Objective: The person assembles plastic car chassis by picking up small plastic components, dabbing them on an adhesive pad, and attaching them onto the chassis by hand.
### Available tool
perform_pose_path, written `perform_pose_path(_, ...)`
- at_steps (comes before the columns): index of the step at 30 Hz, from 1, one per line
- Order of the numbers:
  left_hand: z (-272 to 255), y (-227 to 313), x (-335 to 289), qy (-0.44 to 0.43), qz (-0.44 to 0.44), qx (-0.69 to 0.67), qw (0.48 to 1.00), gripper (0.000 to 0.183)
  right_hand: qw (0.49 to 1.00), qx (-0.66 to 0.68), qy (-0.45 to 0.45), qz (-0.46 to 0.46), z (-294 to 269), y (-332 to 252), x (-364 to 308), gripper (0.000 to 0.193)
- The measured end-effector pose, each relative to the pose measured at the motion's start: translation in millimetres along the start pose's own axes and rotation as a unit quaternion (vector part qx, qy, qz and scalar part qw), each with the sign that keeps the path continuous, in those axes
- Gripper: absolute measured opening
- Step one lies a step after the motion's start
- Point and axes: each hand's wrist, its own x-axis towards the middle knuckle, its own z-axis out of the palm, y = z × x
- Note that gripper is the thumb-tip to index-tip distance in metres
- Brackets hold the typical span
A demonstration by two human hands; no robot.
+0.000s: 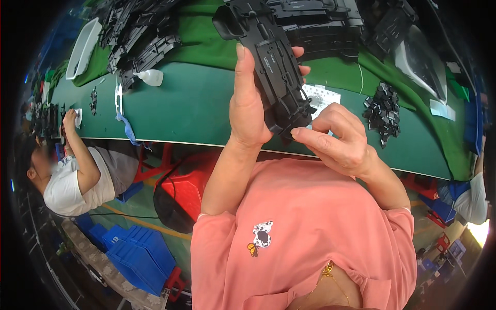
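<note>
Upper left of frame: white tray (82,49) on green counter (196,103), contents not visible. Centre: left hand (247,106) closed round long black plastic part (274,67), held upright. Right hand (336,137) pinches its lower end, fitting apparently mid-way. Right: loose pile of small black clips (383,109), plenty left.

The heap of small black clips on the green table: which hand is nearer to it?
Right. The right hand is just left of the heap of small black clips; the left hand, gripping the long black plastic part, is further left.
</note>
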Motion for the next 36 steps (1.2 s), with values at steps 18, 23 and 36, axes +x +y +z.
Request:
perform_pose_path(18, 4.4, -0.7, -1.7, 0.001, -0.008, 0.022, 1.000, 0.065, 1.000, -0.011, -0.018, -0.018, 0.3, -0.2, 0.0, 0.031)
perform_pose_path(23, 4.0, -1.6, -2.1, 0.000, -0.006, 0.033, 0.999, 0.063, 0.999, -0.011, -0.025, -0.022, -0.7, -1.1, 0.8, 0.031)
perform_pose_path(36, 3.5, -0.8, -5.1, -0.001, 0.032, 0.059, 0.998, 0.063, 0.999, -0.032, -0.019, -0.026, 2.9, -1.9, 0.5, 0.031)
